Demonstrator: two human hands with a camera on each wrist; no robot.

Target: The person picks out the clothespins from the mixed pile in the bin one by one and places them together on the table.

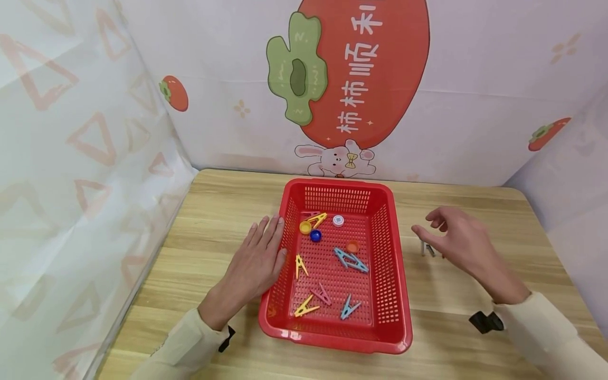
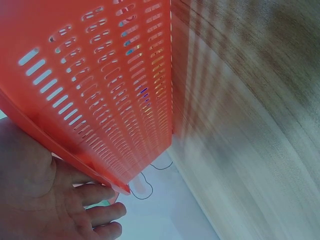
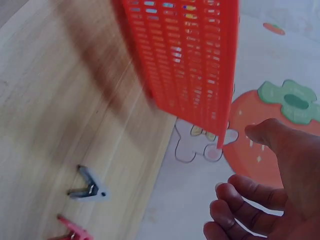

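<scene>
A red plastic basket [image 1: 402, 295] stands on the table, holding clothespins and bottle caps. Flat and straight-fingered, my left hand [image 1: 256, 258] lies along the basket's left rim; the left wrist view shows its palm beside the red wall [image 2: 100, 95]. My right hand [image 1: 458, 235] hovers right of the basket with loosely bent fingers and nothing in them. Below it on the table lies a grey-white clothespin [image 3: 92, 187], and near that a pinkish-red clothespin [image 3: 75, 231]. In the head view the right hand partly hides these.
Inside the basket are a blue clothespin [image 1: 350, 307], a yellow clothespin [image 1: 304, 307], a pink clothespin [image 1: 322, 294], a blue cap [image 1: 315, 235], an orange cap [image 1: 352, 246] and a white cap [image 1: 338, 220]. A patterned cloth wall [image 1: 228, 126] rises behind the wooden table [image 1: 209, 211].
</scene>
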